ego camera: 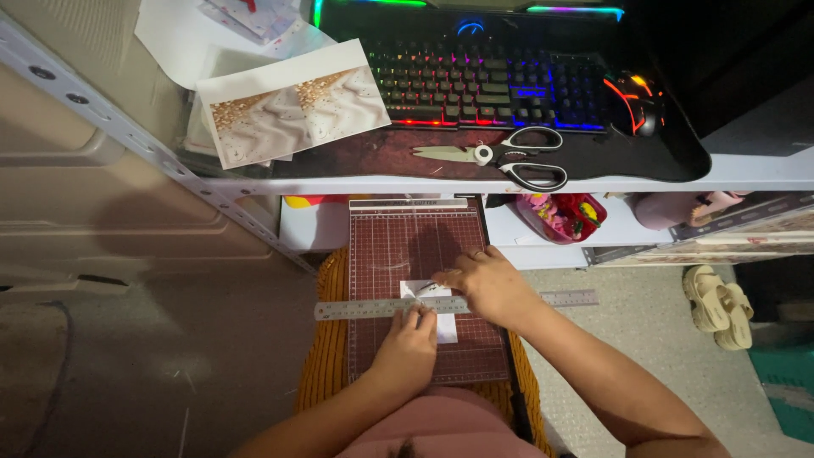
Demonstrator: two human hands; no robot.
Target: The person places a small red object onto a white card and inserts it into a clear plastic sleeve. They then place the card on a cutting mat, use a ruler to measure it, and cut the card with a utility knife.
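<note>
Head view: a dark red gridded cutting mat [398, 246] of a paper cutter lies on a mustard knitted cushion [326, 373] just in front of the person. A small white piece of paper [443, 326] lies near the middle of the mat, and a steel ruler [373, 309] lies flat across it. The ruler's long axis runs left to right, and both its ends overhang the mat's edges; the right end shows beyond the right wrist.

The left hand [409, 346] comes in from the near side, its fingers lying flat and close together, pressing the ruler and the paper's near part down onto the mat. The right hand [485, 284] comes in from the right and sits just on the far side of the ruler, its fingers curled and pinched at the paper's far edge; whether they hold a small blade or only the paper, I cannot tell. So the paper lies directly under and between the two hands, with the ruler's edge separating them.

Farther off, on a white shelf [746, 174], lie scissors [509, 157], a backlit keyboard [492, 85], a glowing mouse [636, 102] and a beige printed sheet [292, 110]. Sandals [716, 305] sit on the floor at right.
</note>
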